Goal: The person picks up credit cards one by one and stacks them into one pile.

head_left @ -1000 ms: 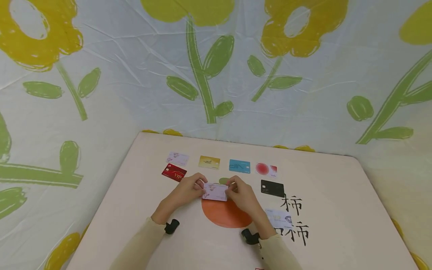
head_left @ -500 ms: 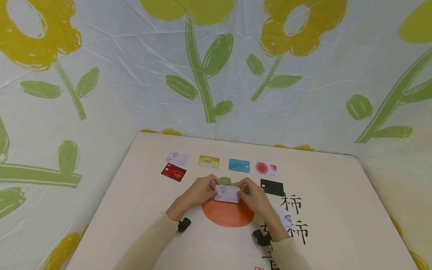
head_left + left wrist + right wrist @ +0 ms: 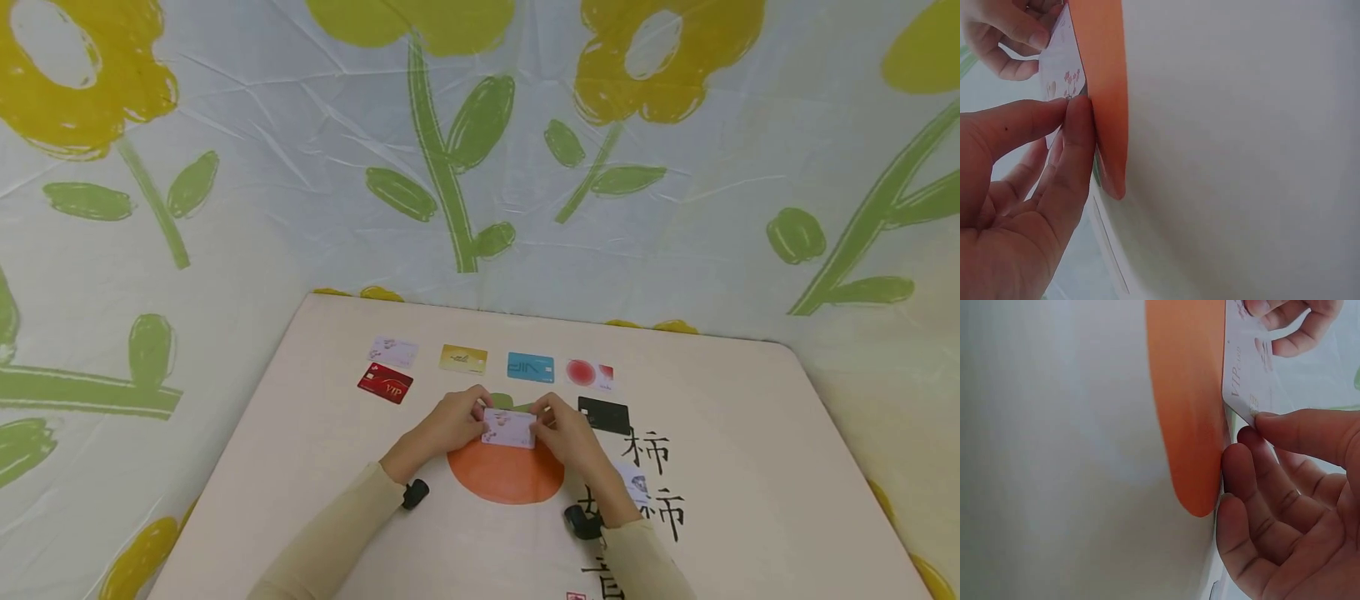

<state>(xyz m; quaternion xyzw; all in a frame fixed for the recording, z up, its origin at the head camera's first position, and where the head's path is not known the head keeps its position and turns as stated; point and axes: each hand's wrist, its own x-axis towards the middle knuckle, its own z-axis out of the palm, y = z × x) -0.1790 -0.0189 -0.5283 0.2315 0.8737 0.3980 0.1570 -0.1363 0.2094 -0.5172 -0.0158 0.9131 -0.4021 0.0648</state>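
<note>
Both hands hold one pale pink VIP card (image 3: 510, 428) with a red flower print, over the orange persimmon print (image 3: 504, 477) in the head view. My left hand (image 3: 452, 422) pinches its left end between thumb and fingers. At the other end, my right hand (image 3: 567, 433) pinches the card between thumb and index finger. In the right wrist view, the card (image 3: 1247, 369) is tilted and shows gold-toned lettering, with the right thumb (image 3: 1304, 434) on its near corner. The left wrist view shows the left fingertips (image 3: 1079, 119) at the opposite end.
Behind the hands lie a floral card (image 3: 393, 351), a red card (image 3: 386, 383), a gold card (image 3: 462, 359), a blue card (image 3: 531, 367) and a red-circle card (image 3: 589, 374). A black card (image 3: 604, 415) lies right; a pale card (image 3: 635, 482) is partly covered by the right forearm.
Both hands have moved to the right with the pale pink card, mostly in the first half second. The cards lying on the table stay in place.
</note>
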